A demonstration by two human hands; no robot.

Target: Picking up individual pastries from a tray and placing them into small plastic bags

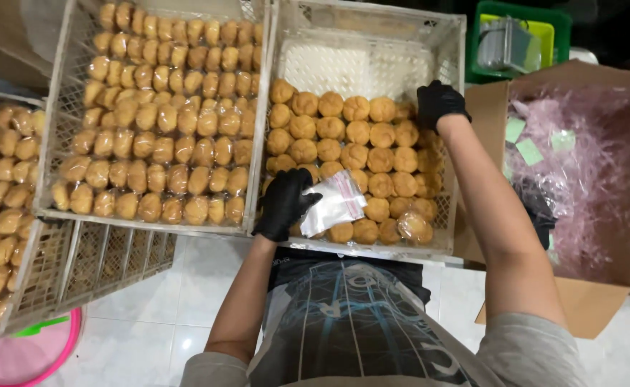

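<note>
Fingers (295,188) of the left hand (284,204), in a black glove, are clenched on a small clear bag (336,203), held just above the near edge of the right-hand crate (452,129). Right hand (438,102), also gloved, reaches to the far right corner of that crate; its fingers curl down among the round buns (358,154), but whether they grip one I cannot tell. By size: the left-hand crate (51,122) is packed in close rows with bagged buns (158,122), full nearly edge to edge. A further crate at far left (21,301) holds more wrapped ones. The right-hand crate is roughly two-thirds covered with bare buns, its far strip showing white lining; one wrapped bun (414,226) lies at its near right corner. Cardboard box (587,301) with pink shredded filler (587,165) stands to the right. Judgement: bagging well advanced; the whole right-hand crate is left to wrap.
</note>
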